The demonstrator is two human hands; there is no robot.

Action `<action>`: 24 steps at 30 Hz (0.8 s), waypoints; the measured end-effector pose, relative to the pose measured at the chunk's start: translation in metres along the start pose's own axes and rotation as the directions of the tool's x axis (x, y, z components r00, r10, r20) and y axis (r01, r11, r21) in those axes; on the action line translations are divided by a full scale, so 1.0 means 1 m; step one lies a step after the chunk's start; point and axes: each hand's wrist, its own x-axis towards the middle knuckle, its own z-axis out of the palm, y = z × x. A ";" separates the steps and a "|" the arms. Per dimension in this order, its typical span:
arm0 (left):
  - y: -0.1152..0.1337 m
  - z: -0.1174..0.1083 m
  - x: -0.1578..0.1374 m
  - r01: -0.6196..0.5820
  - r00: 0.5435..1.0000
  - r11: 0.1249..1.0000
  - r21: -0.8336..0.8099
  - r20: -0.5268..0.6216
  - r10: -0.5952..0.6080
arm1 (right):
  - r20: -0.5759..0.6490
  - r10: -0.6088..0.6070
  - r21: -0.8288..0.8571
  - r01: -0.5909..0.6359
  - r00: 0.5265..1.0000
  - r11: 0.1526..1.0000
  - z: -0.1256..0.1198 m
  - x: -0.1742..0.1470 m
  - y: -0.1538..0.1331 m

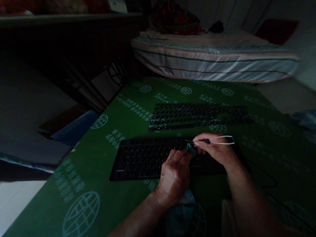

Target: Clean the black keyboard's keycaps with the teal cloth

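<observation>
Two hands (174, 171) (217, 149), keyboard (145, 158), green printed board (118, 194), mattress (222, 65), dim room (278, 10)

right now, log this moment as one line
left hand: holds blue cloth; right hand: holds black-handled wire tool; below: black rectangular keyboard; beyond: black keycaps in rows

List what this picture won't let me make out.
Head view:
Part of the keyboard: covered by the left hand.
Part of the black-handled wire tool: covered by the right hand.
Lettering on the loose keycaps: too small, dark.
Left forearm: cut off by the bottom edge.
</observation>
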 end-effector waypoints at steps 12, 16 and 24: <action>0.000 -0.001 0.001 0.024 1.000 1.000 -0.013 -0.008 -0.024 | -0.003 0.008 0.022 -0.008 1.000 1.000 0.000 0.001 0.002; 0.001 -0.001 0.001 0.017 1.000 0.999 -0.028 -0.008 -0.017 | -0.016 0.026 -0.007 -0.027 1.000 1.000 -0.003 0.001 0.004; 0.000 -0.004 0.000 0.013 1.000 0.999 -0.029 0.004 -0.013 | 0.009 0.022 -0.030 -0.022 1.000 0.999 -0.002 0.001 0.005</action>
